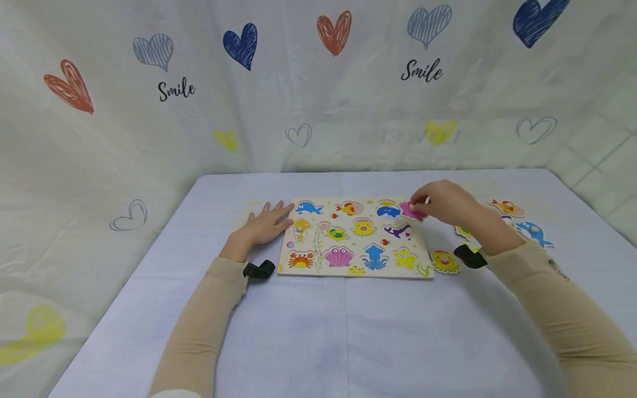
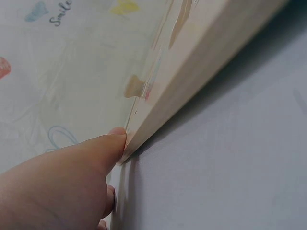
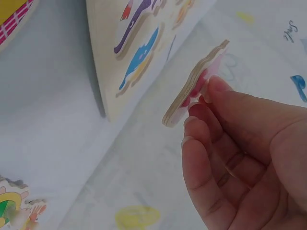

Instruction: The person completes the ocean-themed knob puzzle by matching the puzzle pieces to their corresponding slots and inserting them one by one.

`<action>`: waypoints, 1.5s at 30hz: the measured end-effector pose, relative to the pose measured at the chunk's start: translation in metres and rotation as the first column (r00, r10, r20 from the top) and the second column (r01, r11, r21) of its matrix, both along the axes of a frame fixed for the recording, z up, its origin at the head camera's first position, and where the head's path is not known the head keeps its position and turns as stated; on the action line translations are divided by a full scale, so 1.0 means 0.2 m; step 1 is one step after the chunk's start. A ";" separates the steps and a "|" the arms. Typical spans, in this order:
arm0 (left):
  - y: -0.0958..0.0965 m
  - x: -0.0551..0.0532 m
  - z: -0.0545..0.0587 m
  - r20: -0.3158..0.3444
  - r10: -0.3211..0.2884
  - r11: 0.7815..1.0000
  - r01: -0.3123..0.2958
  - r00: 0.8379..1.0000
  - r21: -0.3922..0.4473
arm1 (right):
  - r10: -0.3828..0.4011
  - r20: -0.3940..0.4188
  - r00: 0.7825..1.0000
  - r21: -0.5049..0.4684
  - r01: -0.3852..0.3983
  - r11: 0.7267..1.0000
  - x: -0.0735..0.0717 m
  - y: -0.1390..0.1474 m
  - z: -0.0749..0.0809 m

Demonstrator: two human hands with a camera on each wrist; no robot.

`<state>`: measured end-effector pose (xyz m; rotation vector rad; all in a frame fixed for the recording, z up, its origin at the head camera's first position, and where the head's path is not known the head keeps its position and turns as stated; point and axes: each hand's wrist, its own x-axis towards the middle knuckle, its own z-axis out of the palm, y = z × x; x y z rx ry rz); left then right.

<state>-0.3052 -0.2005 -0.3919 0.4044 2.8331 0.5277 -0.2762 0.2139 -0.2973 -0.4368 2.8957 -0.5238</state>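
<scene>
A wooden puzzle board (image 1: 419,235) printed with sea animals lies on the table. At its left edge my left hand (image 1: 264,225) rests with fingers spread; in the left wrist view the thumb (image 2: 108,148) touches the board's edge (image 2: 177,84). Above the top right corner, my right hand (image 1: 443,200) holds a pink puzzle piece (image 1: 411,211). The right wrist view has thumb and fingertips pinching this piece (image 3: 192,86) from its pink side, apart from the board (image 3: 106,72) and tilted.
Loose pieces lie right of the board: a yellow octopus (image 1: 445,262), an orange fish (image 1: 507,208), a blue whale (image 1: 533,233) and others partly behind the right forearm. A white cloth covers the table (image 1: 308,331). Behind it hangs a curtain (image 1: 348,105) with hearts.
</scene>
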 end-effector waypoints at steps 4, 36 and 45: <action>0.00 0.00 0.00 0.004 -0.001 1.000 0.001 1.000 0.003 | 0.022 -0.009 1.000 -0.006 -0.022 1.000 0.03 -0.04 0.00; -0.01 0.00 0.00 0.009 -0.005 1.000 0.005 1.000 0.014 | 0.313 -0.071 0.947 0.087 -0.306 0.948 0.14 -0.42 -0.09; -0.01 0.00 0.00 0.006 -0.008 1.000 0.008 1.000 0.009 | 0.344 -0.041 0.938 0.080 -0.340 0.937 0.16 -0.51 -0.12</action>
